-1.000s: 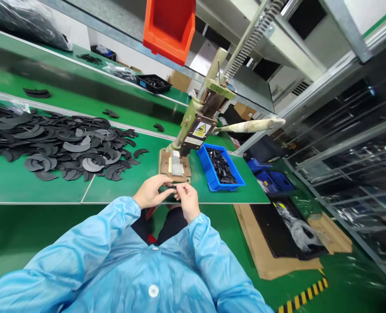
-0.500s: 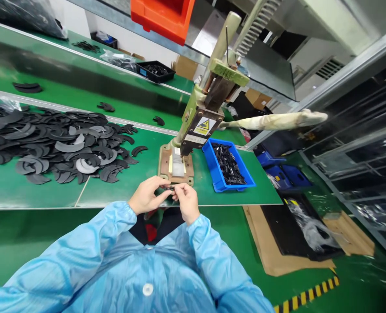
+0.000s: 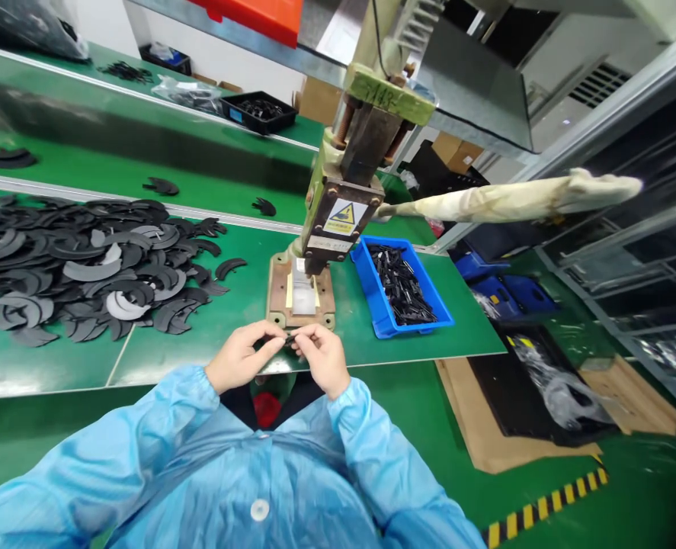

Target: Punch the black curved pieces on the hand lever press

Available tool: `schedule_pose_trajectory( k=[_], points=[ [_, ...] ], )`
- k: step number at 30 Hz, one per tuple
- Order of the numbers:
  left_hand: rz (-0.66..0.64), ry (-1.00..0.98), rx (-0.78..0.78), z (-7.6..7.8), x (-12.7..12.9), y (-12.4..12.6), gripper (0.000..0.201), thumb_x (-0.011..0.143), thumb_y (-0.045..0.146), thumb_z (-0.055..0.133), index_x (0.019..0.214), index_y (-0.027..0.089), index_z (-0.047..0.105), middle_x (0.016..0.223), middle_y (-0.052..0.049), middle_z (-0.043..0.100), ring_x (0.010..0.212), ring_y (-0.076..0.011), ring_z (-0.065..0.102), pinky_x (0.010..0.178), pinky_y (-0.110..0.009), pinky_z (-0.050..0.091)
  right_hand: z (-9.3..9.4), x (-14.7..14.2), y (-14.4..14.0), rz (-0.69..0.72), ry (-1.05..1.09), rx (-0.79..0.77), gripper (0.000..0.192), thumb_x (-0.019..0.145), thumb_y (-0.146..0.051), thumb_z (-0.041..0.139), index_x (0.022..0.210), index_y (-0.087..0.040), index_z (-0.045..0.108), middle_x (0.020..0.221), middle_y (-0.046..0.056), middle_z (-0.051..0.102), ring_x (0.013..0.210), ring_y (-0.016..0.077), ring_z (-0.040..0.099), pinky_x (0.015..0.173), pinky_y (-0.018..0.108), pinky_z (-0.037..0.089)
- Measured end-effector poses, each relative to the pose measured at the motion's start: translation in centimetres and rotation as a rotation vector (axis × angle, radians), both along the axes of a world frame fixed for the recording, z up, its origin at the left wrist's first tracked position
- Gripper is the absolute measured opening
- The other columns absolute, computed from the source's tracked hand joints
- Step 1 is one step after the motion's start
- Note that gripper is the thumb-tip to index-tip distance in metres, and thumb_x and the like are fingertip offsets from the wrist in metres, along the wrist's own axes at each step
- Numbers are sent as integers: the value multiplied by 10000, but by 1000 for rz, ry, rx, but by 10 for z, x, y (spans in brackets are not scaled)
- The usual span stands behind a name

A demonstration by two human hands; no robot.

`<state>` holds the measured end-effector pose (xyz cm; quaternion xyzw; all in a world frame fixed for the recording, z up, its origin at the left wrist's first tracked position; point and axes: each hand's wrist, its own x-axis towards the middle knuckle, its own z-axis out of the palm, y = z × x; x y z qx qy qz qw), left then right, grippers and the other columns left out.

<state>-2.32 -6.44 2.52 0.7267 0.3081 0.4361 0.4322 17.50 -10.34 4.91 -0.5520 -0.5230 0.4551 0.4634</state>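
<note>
We see both hands meeting at the near edge of the green bench top. The left hand and the right hand each pinch an end of one small thin black part, held between the fingertips of both, thumbs on top, remaining fingers curled in. The part is too small for us to tell its shape.

Just beyond the fingertips sits the brown metal base plate of the green hand-lever press, with a yellow warning sticker on its head. The press's cloth-wrapped lever handle sticks out well to the right of the right hand, above finger level.

To the right of the right-hand fingers, near but apart, stands a blue plastic bin holding small black pieces. Far to the left of the left-hand fingers spreads a pile of flat black crescent-shaped cutouts lying on the bench.

Further out past the fingers, on the back bench, sits a black tray with dark parts. An orange plastic bin hangs at the top edge. Light blue smock sleeves cover both arms up to the wrists.
</note>
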Motion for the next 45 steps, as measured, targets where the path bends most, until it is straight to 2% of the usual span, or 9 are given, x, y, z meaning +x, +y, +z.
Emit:
schedule_pose_trajectory(
  k=[4, 8, 12, 15, 19, 23, 28, 39, 45],
  points=[
    [-187, -109, -305, 14, 3, 6, 261, 951, 425, 756, 903, 205, 624, 796, -7, 681, 696, -141, 660, 650, -278, 565, 22, 4, 1, 103, -95, 78, 234, 920, -434, 712, 1026, -251, 813, 888, 26, 802, 791, 159, 708, 769, 309, 576],
    [-184, -178, -331, 26, 8, 35, 320, 901, 422, 817, 1081, 222, 643, 911, -26, 717, 808, -159, 707, 747, -306, 614, 55, 28, 8, 74, -168, 191, 210, 920, -383, 726, 1068, -259, 807, 873, 11, 779, 793, 153, 699, 785, 310, 567],
    [74, -207, -226, 24, 19, 83, 342, 877, 474, 813, 1046, 205, 686, 934, -50, 759, 829, -189, 738, 783, -342, 632, 109, 71, 28, -253, -175, 458, 206, 975, -397, 655, 1115, -259, 719, 991, 25, 722, 882, 148, 675, 845, 322, 565],
    [205, -13, -73, 18, 28, 113, 263, 897, 463, 770, 950, 209, 729, 926, -52, 790, 833, -209, 743, 808, -358, 617, 166, 91, 45, -440, -140, 919, 244, 988, -406, 624, 1180, -257, 650, 970, 16, 636, 856, 133, 656, 808, 307, 561],
    [158, 318, 237, 19, 32, 127, 191, 968, 384, 677, 980, 233, 794, 1009, -62, 819, 965, -257, 741, 920, -414, 577, 236, 84, 50, -235, -41, 1147, 483, 1012, -622, 520, 1311, -256, 620, 1251, 43, 619, 1173, 171, 693, 1034, 375, 556],
    [56, 406, 437, 24, 34, 129, 230, 1020, 323, 588, 1021, 233, 800, 1056, -71, 820, 1037, -270, 719, 986, -440, 546, 263, 72, 48, -78, -138, 1082, 559, 935, -744, 534, 1158, -253, 677, 987, -15, 632, 991, 141, 735, 987, 386, 572],
    [19, 422, 463, 25, 31, 128, 240, 1035, 303, 569, 1062, 236, 798, 1115, -74, 817, 1081, -264, 715, 1007, -451, 530, 249, 77, 48, -37, -209, 1063, 276, 945, -507, 718, 909, -237, 678, 809, -21, 636, 725, 104, 650, 731, 320, 572],
    [44, 420, 419, 33, 30, 110, 294, 1053, 305, 538, 1168, 231, 798, 1196, -66, 815, 1172, -262, 713, 1069, -449, 532, 124, 81, 12, -166, -370, 1176, 276, 889, -338, 685, 647, -268, 574, 616, -42, 625, 734, 193, 688, 1019, 578, 575],
    [207, 817, 431, 48, -29, 144, 322, 976, 325, 597, 1199, 194, 788, 1194, -125, 805, 1113, -319, 723, 1020, -463, 547, 104, 76, 16, -211, -281, 1231, 272, 882, -340, 674, 641, -258, 579, 615, -36, 607, 725, 186, 659, 1028, 580, 564]
  ],
)
